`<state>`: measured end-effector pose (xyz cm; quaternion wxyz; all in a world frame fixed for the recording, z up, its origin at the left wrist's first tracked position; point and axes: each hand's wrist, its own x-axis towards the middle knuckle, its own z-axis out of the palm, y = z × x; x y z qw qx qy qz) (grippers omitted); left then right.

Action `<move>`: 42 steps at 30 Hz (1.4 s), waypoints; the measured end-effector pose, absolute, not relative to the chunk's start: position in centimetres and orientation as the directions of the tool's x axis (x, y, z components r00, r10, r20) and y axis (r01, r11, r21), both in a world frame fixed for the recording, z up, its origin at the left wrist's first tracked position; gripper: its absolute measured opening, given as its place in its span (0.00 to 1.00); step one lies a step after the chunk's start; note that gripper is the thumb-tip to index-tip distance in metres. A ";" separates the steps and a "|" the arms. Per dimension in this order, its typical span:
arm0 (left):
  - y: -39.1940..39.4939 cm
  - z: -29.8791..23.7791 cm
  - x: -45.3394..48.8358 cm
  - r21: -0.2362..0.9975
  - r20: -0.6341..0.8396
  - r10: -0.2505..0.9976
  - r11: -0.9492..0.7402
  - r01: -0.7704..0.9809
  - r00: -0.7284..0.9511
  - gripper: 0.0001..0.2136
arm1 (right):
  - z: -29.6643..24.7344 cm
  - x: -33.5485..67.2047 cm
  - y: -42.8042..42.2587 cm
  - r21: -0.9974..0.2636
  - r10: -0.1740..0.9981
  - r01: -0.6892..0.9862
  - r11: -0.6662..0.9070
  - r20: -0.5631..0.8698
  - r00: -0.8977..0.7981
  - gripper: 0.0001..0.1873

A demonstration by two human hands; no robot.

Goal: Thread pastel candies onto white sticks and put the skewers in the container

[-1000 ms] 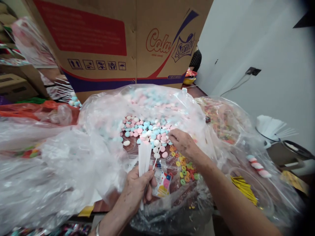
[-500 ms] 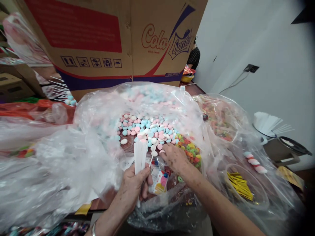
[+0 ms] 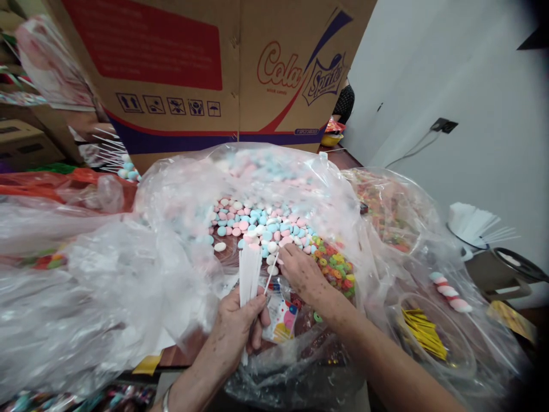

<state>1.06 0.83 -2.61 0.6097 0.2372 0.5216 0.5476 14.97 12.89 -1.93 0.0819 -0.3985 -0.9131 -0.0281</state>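
White slender sticks (image 3: 249,273) stand bunched in the left hand (image 3: 240,321), its grip closed around them, near round pastel candies (image 3: 267,235); whether the right hand (image 3: 302,274), beside the candies, grasps anything, I cannot tell.

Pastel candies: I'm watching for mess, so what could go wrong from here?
The pastel candies lie loose beside the right hand, which might scatter them. Ring candies lie alongside and could get mixed in. The white sticks bunched in the left hand might slip out.
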 end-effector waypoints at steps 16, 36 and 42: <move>0.8 -2.9 1.1 0.863 -0.374 0.917 0.291 -0.412 -0.135 0.15 | -2.7 16.4 13.4 -0.137 0.702 0.718 0.682 0.396 -0.592 0.08; 0.9 -2.5 1.2 0.856 -0.395 0.910 0.314 -0.412 -0.129 0.17 | -3.2 15.8 13.4 -0.063 0.688 0.701 0.711 0.273 -0.673 0.11; 1.0 -2.5 1.1 0.856 -0.394 0.910 0.311 -0.413 -0.132 0.17 | -1.8 15.7 12.2 -0.064 0.665 0.663 0.745 0.143 -0.733 0.11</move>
